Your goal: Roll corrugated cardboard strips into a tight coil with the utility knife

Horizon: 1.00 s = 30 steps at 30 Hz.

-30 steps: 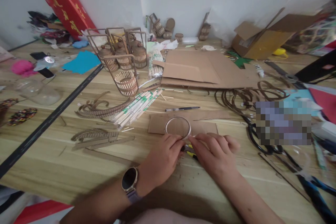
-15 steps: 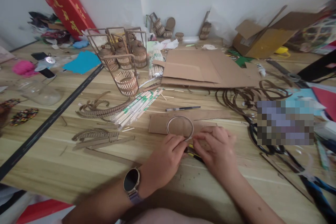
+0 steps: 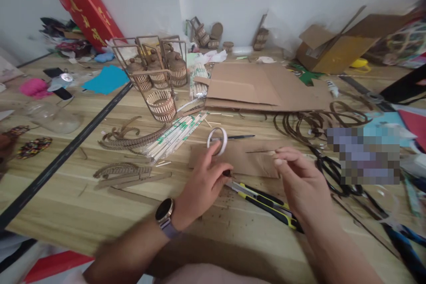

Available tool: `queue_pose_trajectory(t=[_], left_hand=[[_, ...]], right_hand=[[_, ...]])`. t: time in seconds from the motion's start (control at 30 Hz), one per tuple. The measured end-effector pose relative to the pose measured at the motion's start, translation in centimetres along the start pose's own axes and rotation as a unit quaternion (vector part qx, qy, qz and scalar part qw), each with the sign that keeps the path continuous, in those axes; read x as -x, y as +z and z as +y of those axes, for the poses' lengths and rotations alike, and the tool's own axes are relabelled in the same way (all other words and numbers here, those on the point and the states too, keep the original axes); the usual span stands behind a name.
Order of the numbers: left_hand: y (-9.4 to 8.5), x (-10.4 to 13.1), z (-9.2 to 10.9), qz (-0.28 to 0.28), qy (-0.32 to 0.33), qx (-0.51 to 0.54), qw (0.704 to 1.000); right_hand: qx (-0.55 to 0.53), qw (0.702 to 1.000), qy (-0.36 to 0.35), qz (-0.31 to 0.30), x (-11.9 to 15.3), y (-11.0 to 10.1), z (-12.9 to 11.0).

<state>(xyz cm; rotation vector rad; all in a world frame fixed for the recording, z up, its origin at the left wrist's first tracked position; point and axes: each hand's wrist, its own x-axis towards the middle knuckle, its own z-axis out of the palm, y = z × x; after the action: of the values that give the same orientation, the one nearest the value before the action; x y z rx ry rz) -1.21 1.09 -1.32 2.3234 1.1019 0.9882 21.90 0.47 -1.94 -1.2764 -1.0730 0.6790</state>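
My left hand (image 3: 203,182), with a watch (image 3: 165,211) at its wrist, is partly closed. A narrow white ring (image 3: 224,141) stands tilted at its raised fingers. A small dark piece (image 3: 227,172) shows between the thumb and a bent finger. My right hand (image 3: 301,177) pinches a thin dark stick or needle (image 3: 259,151) that points left. Two black-and-yellow utility knives (image 3: 266,202) lie between the hands, nearest the right one. Beneath the ring and stick is a flat cardboard piece (image 3: 242,159). Behind the ring lies a black pen (image 3: 241,136).
Small bamboo baskets with handles (image 3: 161,105) stand at the back left. Wrapped sticks (image 3: 179,135) and curved brown strips (image 3: 133,142) lie left of centre. Large cardboard sheets (image 3: 242,88) are behind. Brown coils (image 3: 296,126) and scissors (image 3: 339,177) sit right.
My hands have moved apart, the right one rightward with the thin stick. The ring has tipped up from lying nearly flat and shifted slightly left. The knives are now more exposed.
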Motion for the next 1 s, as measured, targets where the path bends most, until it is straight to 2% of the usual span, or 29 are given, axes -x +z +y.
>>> queue_pose_trajectory(t=[0.13,0.23,0.33,0.43,0.6,0.7,0.83,1.0], left_hand=[[0.1,-0.1,-0.3,0.029,-0.045,0.035,0.998],[0.4,0.1,0.1,-0.005,-0.081,0.162,0.984],[0.7,0.2,0.7,-0.024,-0.121,0.258,0.958],[0.8,0.2,1.1,-0.017,-0.131,0.293,0.947],[0.5,0.2,1.3,-0.004,-0.123,0.298,0.947],[0.5,0.2,1.4,-0.006,-0.120,0.296,0.948],[0.5,0.2,1.5,-0.008,-0.120,0.285,0.951],[0.5,0.3,1.7,-0.011,-0.118,0.280,0.953]], right_hand=[[-0.158,0.976,0.133,-0.073,2.3,2.1,-1.0],[-0.220,0.943,0.220,-0.115,3.7,3.2,-1.6],[-0.264,0.916,0.279,-0.119,4.3,3.7,-1.6],[-0.301,0.888,0.329,-0.117,4.5,4.0,-1.5],[-0.361,0.838,0.391,-0.118,4.6,4.5,-1.7],[-0.377,0.819,0.414,-0.126,4.7,4.6,-1.7],[-0.384,0.807,0.430,-0.124,4.8,4.7,-1.6],[-0.380,0.807,0.435,-0.125,5.0,4.7,-1.5]])
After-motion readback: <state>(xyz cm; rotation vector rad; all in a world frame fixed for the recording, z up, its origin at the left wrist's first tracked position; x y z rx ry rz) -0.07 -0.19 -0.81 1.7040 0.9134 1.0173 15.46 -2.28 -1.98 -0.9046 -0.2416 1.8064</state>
